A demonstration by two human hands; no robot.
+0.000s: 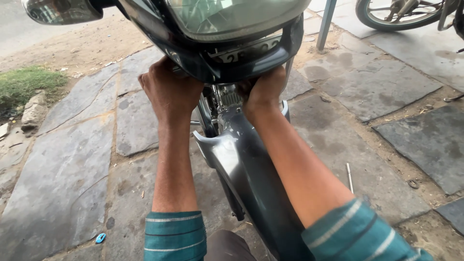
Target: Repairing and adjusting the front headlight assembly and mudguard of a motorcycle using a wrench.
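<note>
- The left hand point(169, 89) is pressed, fingers curled and close together, against the lower left edge of the dark glossy plastic headlight cowl point(193, 53) of a motorcycle.
- The right hand point(263, 92) is tucked under the cowl's lower right edge; its fingers are hidden, so how far they are closed cannot be told.
- The cowl is held at the top of the view, directly above one grey painted metal front mudguard point(241, 164).
- One clear round headlight lens point(227, 14) is seen.
- Two teal striped sleeves point(175, 236) are counted.
- One small blue object point(100, 238) lies on the grey stone paving point(63, 179).
- One further motorcycle wheel point(396, 14) stands well apart, top right.
</note>
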